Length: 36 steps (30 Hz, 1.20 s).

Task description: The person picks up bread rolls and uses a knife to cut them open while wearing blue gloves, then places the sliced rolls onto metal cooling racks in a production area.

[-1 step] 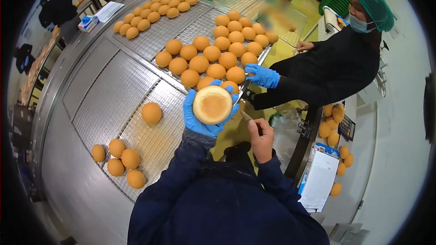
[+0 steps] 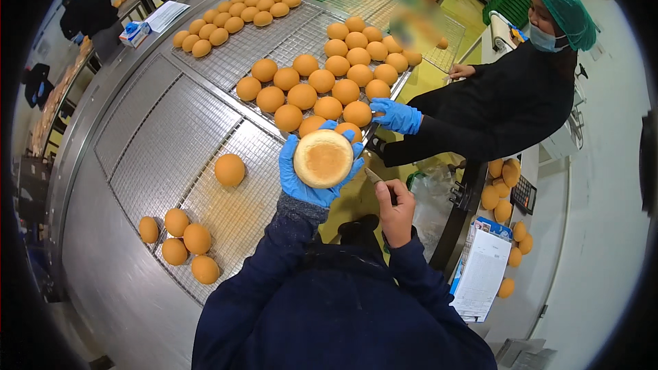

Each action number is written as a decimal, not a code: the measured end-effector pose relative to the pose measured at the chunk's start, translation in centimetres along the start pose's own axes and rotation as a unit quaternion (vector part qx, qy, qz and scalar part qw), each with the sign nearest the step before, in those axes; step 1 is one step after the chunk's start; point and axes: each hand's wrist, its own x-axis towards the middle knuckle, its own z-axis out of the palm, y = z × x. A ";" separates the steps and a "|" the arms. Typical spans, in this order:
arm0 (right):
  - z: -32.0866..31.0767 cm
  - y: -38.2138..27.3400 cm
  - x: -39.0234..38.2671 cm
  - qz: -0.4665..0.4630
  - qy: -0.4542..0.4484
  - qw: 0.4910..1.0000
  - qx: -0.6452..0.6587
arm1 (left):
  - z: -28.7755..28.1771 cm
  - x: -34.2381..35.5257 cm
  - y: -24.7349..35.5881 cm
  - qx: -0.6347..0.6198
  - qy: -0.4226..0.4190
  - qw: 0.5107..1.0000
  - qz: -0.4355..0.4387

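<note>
Resting flat-side up in the left hand [image 2: 312, 181], a round bun [image 2: 323, 158] shows its pale, browned underside to the camera; being round, it has no clear long axis, and its flat face tilts up toward the viewer. The blue-gloved fingers curl around its rim from below and from both sides, cupping it half-closed, just above the near edge of the wire racks. The right hand [image 2: 395, 210], bare, is closed around a small knife [image 2: 374, 177] whose blade points up and left toward the bun, close to it but not touching.

Directly behind the bun, a wire tray [image 2: 271, 41] carries a crowd of golden buns [image 2: 321, 81], domed side up, packed side by side. A co-worker's blue-gloved hand [image 2: 397, 116] rests at that tray's near right corner, just beside the held bun; this person wears a black sleeve and a green hair net [image 2: 565, 3]. To the left, a single bun [image 2: 229, 169] sits alone on the mesh, and a small group of five buns [image 2: 179, 241] lies nearer the lower left on the steel table [image 2: 103, 247]. More buns [image 2: 499, 188] pile at the right beside a sheet of paper [image 2: 482, 274].
</note>
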 end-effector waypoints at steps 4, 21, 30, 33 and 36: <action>0.3 -0.6 -0.5 -0.001 -0.010 1.000 -0.018 | -0.7 -0.3 0.2 -0.009 0.009 1.000 0.007; -2.3 2.3 2.1 0.064 0.095 0.992 -0.047 | -1.5 -0.1 -3.4 -0.086 0.158 0.984 0.000; -0.1 4.6 -2.5 0.186 0.013 0.982 -0.008 | -4.3 -0.4 -2.6 0.033 0.175 0.983 0.036; -0.5 4.6 -2.5 0.171 0.028 0.985 -0.023 | -4.0 -0.6 -3.0 0.030 0.163 0.986 0.012; -0.6 4.5 -2.9 0.171 0.026 0.985 -0.017 | -4.0 -0.9 -3.2 0.015 0.167 0.986 -0.003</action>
